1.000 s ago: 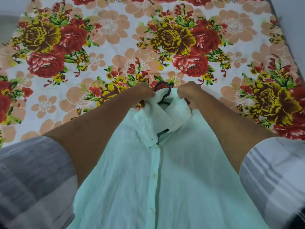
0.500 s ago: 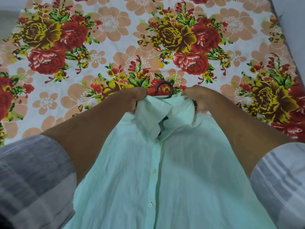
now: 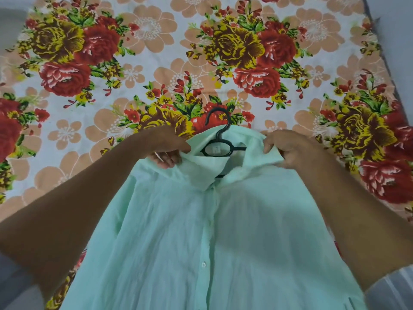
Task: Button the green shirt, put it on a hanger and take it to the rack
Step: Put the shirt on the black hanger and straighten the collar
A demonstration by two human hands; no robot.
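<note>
Floral bedsheet (image 3: 156, 70), probably a bed.

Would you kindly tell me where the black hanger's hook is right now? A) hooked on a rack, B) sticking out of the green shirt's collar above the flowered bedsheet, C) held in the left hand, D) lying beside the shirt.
B: the hanger hook rises out of the shirt collar, over the bedsheet.

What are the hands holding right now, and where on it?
Both hands grip the green shirt at its collar: left hand on one side, right hand on the other.
</note>
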